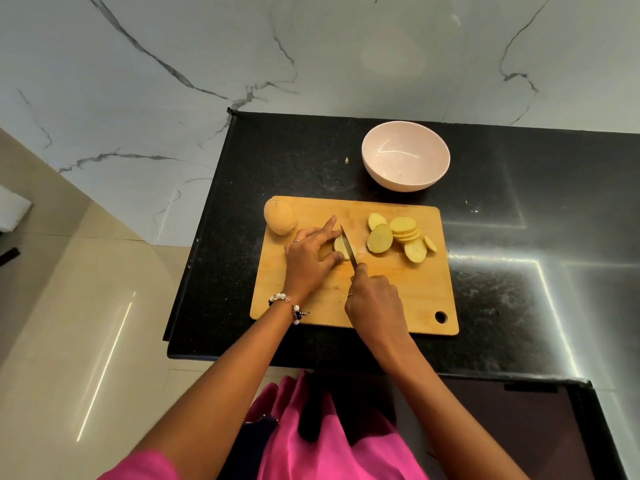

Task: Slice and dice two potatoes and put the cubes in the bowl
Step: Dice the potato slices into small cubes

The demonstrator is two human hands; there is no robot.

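On the wooden cutting board [398, 292] my left hand [311, 258] holds the remaining end of a potato [340, 244] with curled fingers. My right hand [374, 299] grips a knife [348, 247], whose blade stands against the cut face of that piece. Several round potato slices [401, 233] lie on the board's right side. A whole unpeeled potato [280, 217] sits at the board's far left corner. A pale pink bowl [406, 155] with nothing in it stands behind the board.
The board lies on a black stone counter [502, 209] whose left edge drops to a tiled floor. A small potato scrap [346, 160] lies left of the bowl. A marble wall rises behind.
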